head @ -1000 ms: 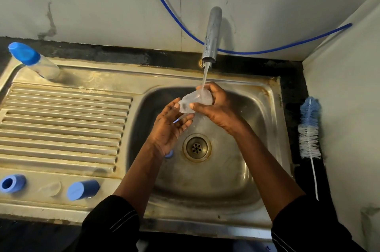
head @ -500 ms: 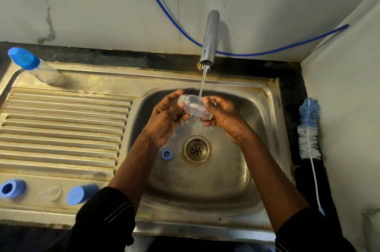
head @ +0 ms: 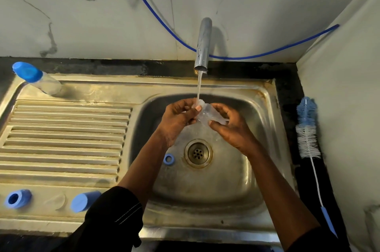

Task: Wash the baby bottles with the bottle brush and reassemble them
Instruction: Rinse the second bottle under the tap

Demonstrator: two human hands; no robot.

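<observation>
A small clear baby bottle [head: 207,116] lies on its side under the running tap [head: 202,46], held over the sink basin. My left hand [head: 176,118] grips its left end with thumb and fingers. My right hand [head: 230,126] pinches its right end. A blue ring [head: 169,159] lies in the basin left of the drain [head: 197,153]. The bottle brush [head: 307,128], blue and white bristles on a wire handle, lies on the black counter to the right. A second bottle with a blue cap [head: 35,78] stands at the back left.
A blue collar [head: 17,198], a clear teat [head: 56,201] and a blue cap [head: 84,201] lie on the front left of the steel drainboard [head: 61,132]. A blue hose [head: 164,23] hangs along the wall. A wall closes in on the right.
Both hands have turned the bottle under the stream, from mouth-up to lying sideways, and shifted their grips on its ends. The blue ring in the basin came into view.
</observation>
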